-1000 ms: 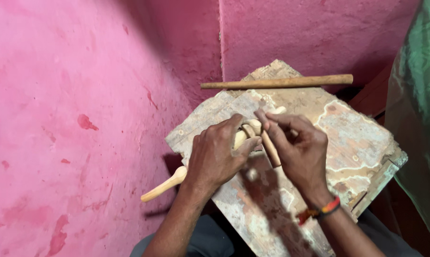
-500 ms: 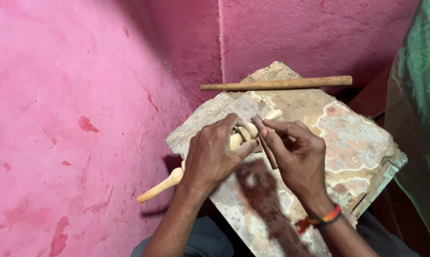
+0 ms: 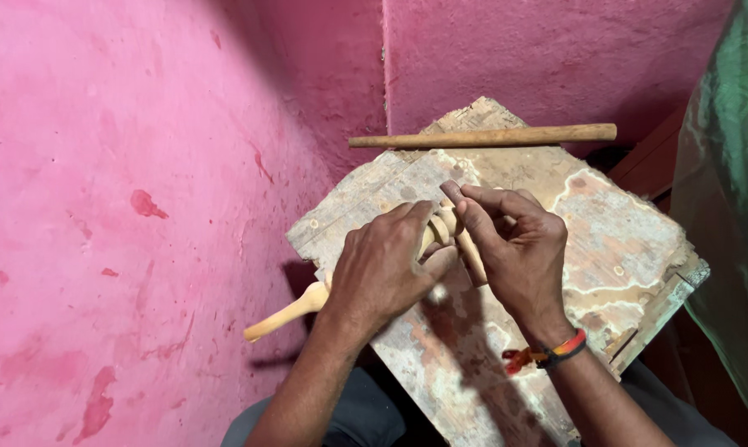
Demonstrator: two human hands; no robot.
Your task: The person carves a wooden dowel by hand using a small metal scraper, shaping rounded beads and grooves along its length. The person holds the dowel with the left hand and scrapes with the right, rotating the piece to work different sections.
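Note:
My left hand is closed around a pale carved wooden piece whose tapered handle sticks out to the lower left, past the board's edge. My right hand, with a red and orange thread band on the wrist, pinches a short wooden stick-like tool against the carved end between the two hands. Fingers hide the place where tool and wood meet. Both hands work over a worn, stained wooden board.
A long round wooden rod lies across the board's far corner. Pink plastered walls close in on the left and behind. Green cloth hangs at the right. The board's corner has a chipped edge.
My right hand has shifted slightly up and turned the tool against the carved piece. My left hand keeps its grip in nearly the same place.

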